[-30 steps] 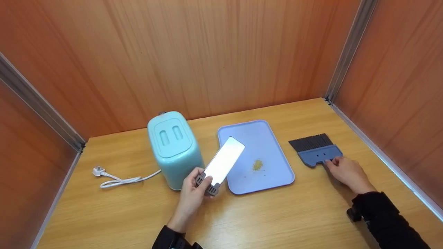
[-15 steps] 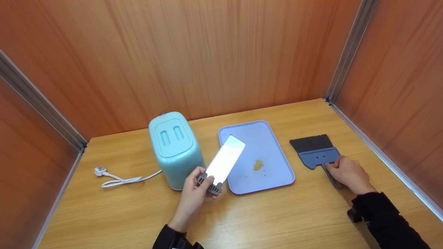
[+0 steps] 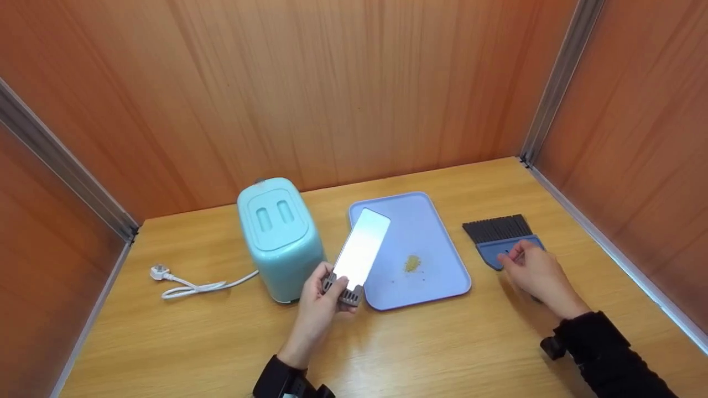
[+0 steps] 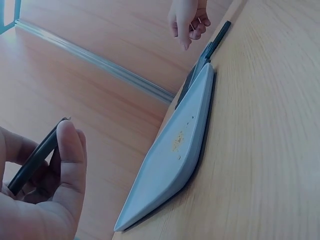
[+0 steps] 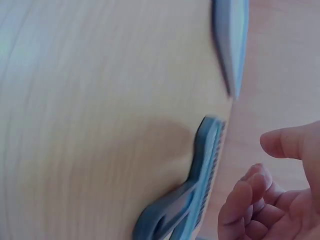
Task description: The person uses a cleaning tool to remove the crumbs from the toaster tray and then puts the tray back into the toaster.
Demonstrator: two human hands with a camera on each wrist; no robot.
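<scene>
My left hand [image 3: 318, 312] grips the dark slotted end of a toaster crumb tray [image 3: 362, 246], thumb on top. Its shiny silver plate slants up over the left edge of the lavender serving tray [image 3: 442, 279]. In the left wrist view the crumb tray [image 4: 36, 161] shows edge-on as a dark bar between fingers and thumb. My right hand [image 3: 542, 276] hovers over a blue brush [image 3: 489, 253] with dark bristles, hiding much of its handle. The right wrist view shows that hand [image 5: 280, 200] apart from the brush [image 5: 202, 155], fingers loosely bent, nothing between them and the thumb.
A small heap of yellowish crumbs [image 3: 412, 263] lies on the serving tray. A turquoise toaster [image 3: 290, 271] with its lid on stands left of it. Its white cord and plug [image 3: 160, 272] lie farther left. Wood-patterned panels [image 3: 354, 99] enclose the table's back and sides.
My right hand has let go of the brush handle and lifted up and leftward over the brush, which stays on the table. My left hand has shifted slightly right with the crumb tray.
</scene>
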